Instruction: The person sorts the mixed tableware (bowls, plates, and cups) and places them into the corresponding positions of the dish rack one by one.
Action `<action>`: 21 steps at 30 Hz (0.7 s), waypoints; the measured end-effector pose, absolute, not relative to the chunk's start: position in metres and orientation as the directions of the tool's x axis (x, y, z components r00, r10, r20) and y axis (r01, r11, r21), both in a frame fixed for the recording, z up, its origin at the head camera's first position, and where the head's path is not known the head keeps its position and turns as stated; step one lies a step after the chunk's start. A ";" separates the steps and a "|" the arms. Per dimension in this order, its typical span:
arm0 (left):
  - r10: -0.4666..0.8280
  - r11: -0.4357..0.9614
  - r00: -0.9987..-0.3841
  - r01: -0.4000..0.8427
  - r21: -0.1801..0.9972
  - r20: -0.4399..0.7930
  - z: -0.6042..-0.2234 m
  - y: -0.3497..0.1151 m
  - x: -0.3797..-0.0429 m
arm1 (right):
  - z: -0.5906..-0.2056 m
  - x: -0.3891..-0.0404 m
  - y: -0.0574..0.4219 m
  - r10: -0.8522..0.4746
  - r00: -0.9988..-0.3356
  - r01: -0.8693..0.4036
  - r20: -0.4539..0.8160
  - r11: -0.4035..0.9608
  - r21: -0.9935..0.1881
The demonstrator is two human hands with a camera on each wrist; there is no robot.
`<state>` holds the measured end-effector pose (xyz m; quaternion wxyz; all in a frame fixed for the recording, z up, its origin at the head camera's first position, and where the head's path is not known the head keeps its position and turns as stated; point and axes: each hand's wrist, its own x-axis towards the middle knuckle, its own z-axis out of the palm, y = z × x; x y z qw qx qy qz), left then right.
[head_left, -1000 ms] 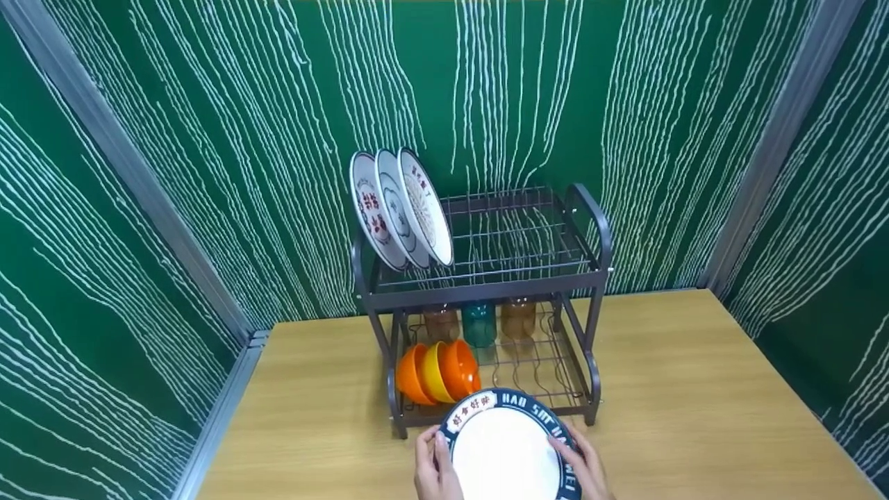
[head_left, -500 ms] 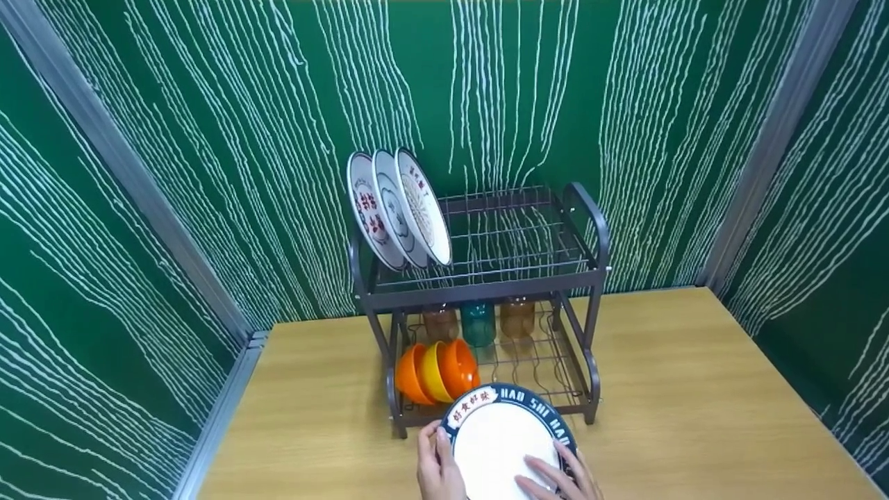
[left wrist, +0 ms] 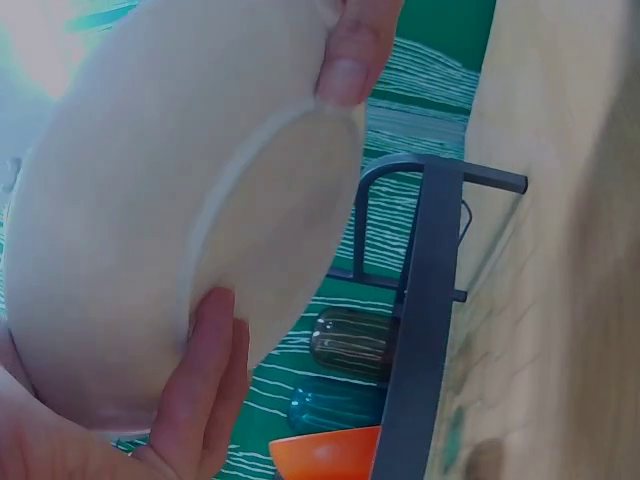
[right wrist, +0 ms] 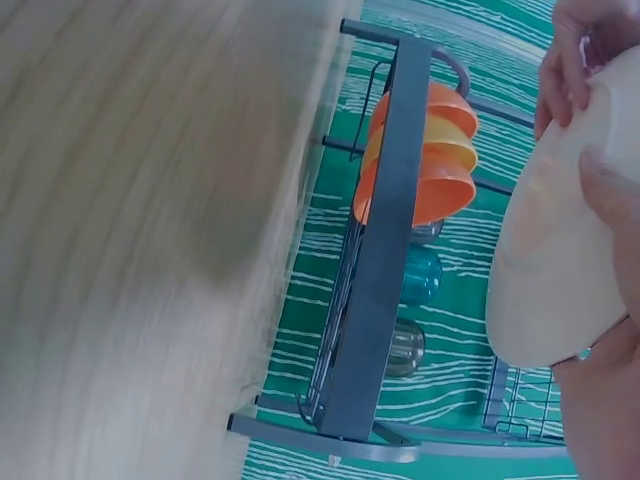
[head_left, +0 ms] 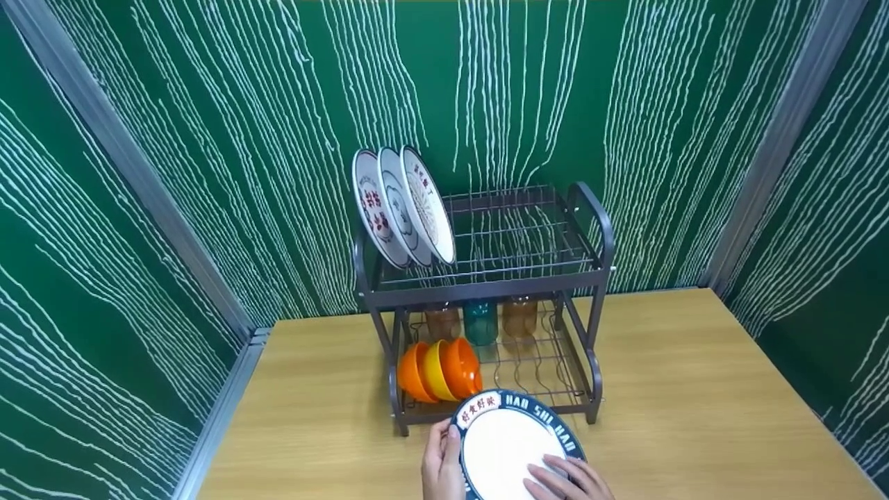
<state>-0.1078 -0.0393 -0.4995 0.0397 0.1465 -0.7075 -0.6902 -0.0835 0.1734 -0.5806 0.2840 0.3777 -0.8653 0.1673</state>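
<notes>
A white plate (head_left: 505,444) with a dark blue lettered rim is held tilted in front of the rack in the head view. My left hand (head_left: 443,464) grips its left edge, thumb at the rim and fingers spread on the pale underside (left wrist: 130,210) in the left wrist view. On the right side, my right hand (head_left: 575,479) lays several fingers over the plate's white face. Its thumb (right wrist: 612,195) presses the underside in the right wrist view. The plate's near edge is cut off by the head frame.
Behind the plate stands a dark two-tier dish rack (head_left: 486,290) on a wooden table (head_left: 312,403). Three patterned plates (head_left: 430,208) lean upright at its upper left. Below are orange and yellow bowls (head_left: 436,371) and three tinted glasses (head_left: 480,323). Green walls (head_left: 278,173) enclose the table.
My right hand's fingers have slid from the plate's right rim inward onto its white face. The plate has shifted slightly right, with the left hand still gripping its edge.
</notes>
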 end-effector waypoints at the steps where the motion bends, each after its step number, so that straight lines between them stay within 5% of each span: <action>1: -0.255 0.007 -0.954 -0.162 0.987 -0.155 -0.498 -0.039 -0.107 | -0.579 -0.083 0.175 -0.574 -0.542 -0.763 0.614 0.643 -0.072; 11: -0.218 -0.012 -0.966 -0.138 0.990 -0.137 -0.480 -0.040 -0.101 | -0.555 -0.079 0.182 -0.684 -0.585 -0.798 0.436 0.581 -0.160; 17: -0.147 -0.025 -0.988 -0.049 0.998 -0.052 -0.471 -0.044 -0.101 | -0.542 -0.082 0.183 -0.688 -0.528 -0.845 0.497 0.482 -0.231; 21: -0.133 -0.049 -0.991 -0.012 0.999 -0.018 -0.468 -0.048 -0.104 | -0.539 -0.088 0.182 -0.646 -0.411 -0.910 0.644 0.332 -0.248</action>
